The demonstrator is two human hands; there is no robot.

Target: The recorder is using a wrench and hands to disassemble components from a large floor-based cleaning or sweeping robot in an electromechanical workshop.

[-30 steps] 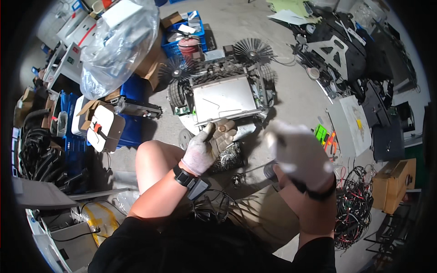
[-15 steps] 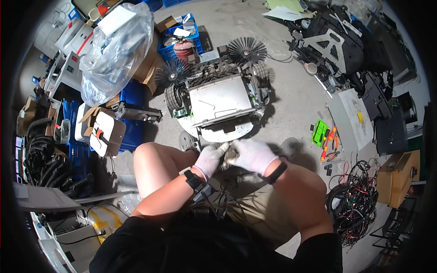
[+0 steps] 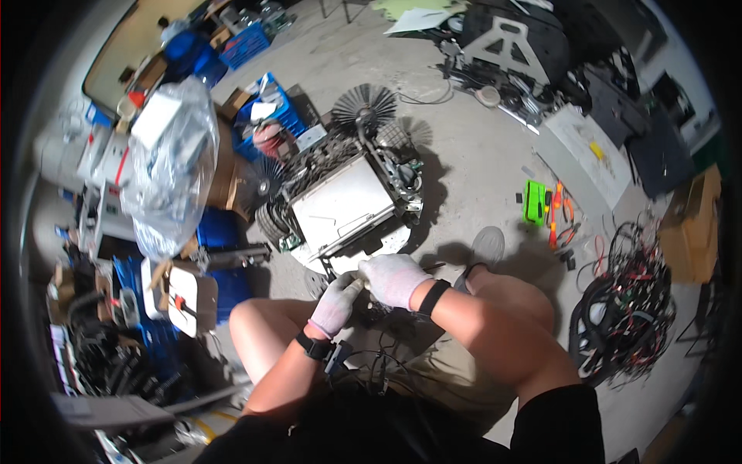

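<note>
Cables, thin and black, loop over the khaki cloth of the lap, just below two gloved hands. Left hand and right hand, both in pale knit gloves with grubby fingertips, meet between the bare knees, fingers bent inward; whether anything is pinched there I cannot tell, since the gloves and the shadow under them hide it. Directly beyond the hands sits the wheeled machine, turned at a slant on smooth grey concrete: a flat, dull metal panel on top, a curved white plate along its near edge, ribbed rubber tyres at the sides, and grimy workings behind. Its far corners carry round brushes of stiff dark bristles, the clearer one a spoked disc. To the right, apart from the machine, lie a bright green tray and orange-handled tools, with a dense tangle of wires nearer the knee and a brown cardboard box past it. Leftward, crumpled clear plastic bulges over stacked goods, crowding that side. Behind the machine stands a blue crate; farther right, a pale angular frame leans among black parts.
</note>
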